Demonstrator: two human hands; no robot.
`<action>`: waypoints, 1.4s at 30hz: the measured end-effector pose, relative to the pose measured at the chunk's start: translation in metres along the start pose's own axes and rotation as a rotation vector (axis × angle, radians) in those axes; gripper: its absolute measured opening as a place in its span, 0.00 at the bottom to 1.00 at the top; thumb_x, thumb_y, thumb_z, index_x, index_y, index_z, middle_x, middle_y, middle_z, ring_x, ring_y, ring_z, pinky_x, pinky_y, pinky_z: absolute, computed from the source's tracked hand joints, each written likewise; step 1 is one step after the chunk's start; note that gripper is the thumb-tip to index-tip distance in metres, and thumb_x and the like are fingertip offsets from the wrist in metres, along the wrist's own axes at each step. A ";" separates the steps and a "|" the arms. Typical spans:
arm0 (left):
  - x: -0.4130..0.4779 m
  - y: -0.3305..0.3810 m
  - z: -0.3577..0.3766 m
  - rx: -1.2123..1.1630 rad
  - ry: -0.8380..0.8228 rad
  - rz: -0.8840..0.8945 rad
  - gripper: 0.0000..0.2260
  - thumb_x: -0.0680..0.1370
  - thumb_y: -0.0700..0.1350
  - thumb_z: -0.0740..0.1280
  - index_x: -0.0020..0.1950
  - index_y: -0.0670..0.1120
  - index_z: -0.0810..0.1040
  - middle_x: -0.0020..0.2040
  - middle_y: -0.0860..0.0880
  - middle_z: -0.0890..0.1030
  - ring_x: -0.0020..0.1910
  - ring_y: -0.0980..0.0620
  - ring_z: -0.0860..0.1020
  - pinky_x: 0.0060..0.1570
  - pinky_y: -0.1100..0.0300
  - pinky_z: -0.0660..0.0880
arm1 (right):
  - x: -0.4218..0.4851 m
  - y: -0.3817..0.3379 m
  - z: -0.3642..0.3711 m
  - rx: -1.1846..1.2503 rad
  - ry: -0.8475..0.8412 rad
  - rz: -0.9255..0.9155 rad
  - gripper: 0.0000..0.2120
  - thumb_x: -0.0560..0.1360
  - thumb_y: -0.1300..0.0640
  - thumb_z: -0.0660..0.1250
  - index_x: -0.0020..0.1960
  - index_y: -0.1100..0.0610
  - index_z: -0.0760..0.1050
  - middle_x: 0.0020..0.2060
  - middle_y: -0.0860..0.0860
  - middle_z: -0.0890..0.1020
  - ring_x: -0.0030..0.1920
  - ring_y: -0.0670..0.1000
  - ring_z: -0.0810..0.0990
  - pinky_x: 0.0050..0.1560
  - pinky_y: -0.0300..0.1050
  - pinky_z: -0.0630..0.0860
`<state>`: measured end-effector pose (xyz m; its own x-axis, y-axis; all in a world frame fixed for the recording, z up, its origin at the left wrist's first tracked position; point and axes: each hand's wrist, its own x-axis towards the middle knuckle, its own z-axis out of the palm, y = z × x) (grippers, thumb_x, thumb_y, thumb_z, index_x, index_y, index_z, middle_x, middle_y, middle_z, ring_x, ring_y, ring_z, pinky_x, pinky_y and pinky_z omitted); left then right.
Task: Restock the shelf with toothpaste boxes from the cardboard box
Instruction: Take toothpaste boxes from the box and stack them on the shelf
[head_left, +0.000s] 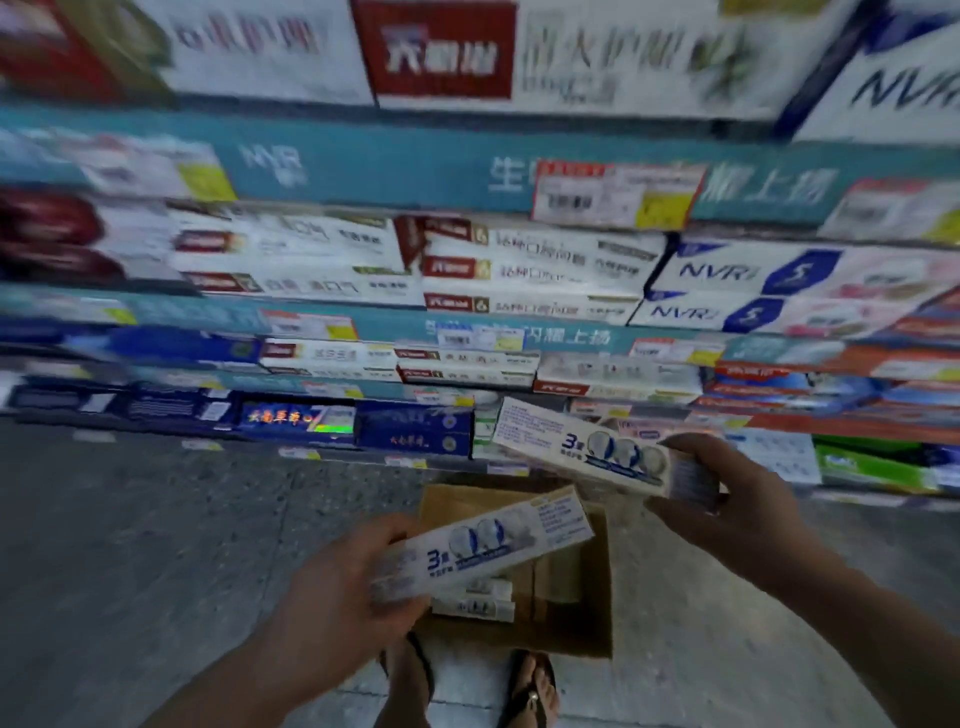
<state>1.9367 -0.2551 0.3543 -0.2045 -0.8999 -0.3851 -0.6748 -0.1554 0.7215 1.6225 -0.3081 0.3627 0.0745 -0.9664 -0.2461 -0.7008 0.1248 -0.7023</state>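
Note:
My left hand (332, 597) grips the near end of a white toothpaste box (483, 545) with a blue "3" and round emblems, held tilted over the open cardboard box (597, 613) on the floor. My right hand (727, 499) holds a second white toothpaste box (576, 447) of the same kind by its right end, raised in front of the lowest shelf rows (415, 431). Two more white boxes (472, 600) lie inside the cardboard box. The picture is motion-blurred.
Shelves packed with toothpaste boxes fill the upper view, with teal price strips (415, 171) and yellow tags. Blue boxes (296, 421) sit low on the left, green ones (872, 467) low on the right. My feet in sandals (530, 691) stand on grey floor behind the cardboard box.

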 end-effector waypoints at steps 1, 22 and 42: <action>-0.013 0.012 -0.011 -0.013 0.036 -0.012 0.28 0.64 0.52 0.71 0.46 0.82 0.60 0.41 0.81 0.72 0.40 0.76 0.75 0.36 0.73 0.73 | -0.003 -0.014 -0.010 -0.015 0.000 -0.028 0.28 0.63 0.60 0.77 0.47 0.31 0.71 0.42 0.39 0.81 0.41 0.30 0.76 0.36 0.20 0.70; -0.240 0.093 -0.254 -0.031 0.707 0.014 0.22 0.57 0.57 0.66 0.51 0.64 0.71 0.49 0.63 0.79 0.43 0.59 0.79 0.42 0.69 0.74 | -0.025 -0.348 -0.068 -0.021 -0.090 -0.600 0.20 0.68 0.53 0.73 0.58 0.48 0.72 0.51 0.43 0.72 0.53 0.45 0.70 0.51 0.38 0.63; -0.323 -0.070 -0.529 -0.020 0.750 0.077 0.17 0.62 0.41 0.70 0.48 0.55 0.76 0.45 0.51 0.81 0.37 0.57 0.78 0.37 0.63 0.74 | -0.008 -0.630 0.103 -0.013 0.040 -0.747 0.17 0.69 0.53 0.72 0.53 0.41 0.70 0.46 0.35 0.70 0.50 0.46 0.74 0.48 0.41 0.66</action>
<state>2.4255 -0.1688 0.7331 0.2924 -0.9433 0.1569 -0.6636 -0.0820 0.7436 2.1370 -0.3562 0.7382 0.5079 -0.8006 0.3180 -0.4822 -0.5701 -0.6652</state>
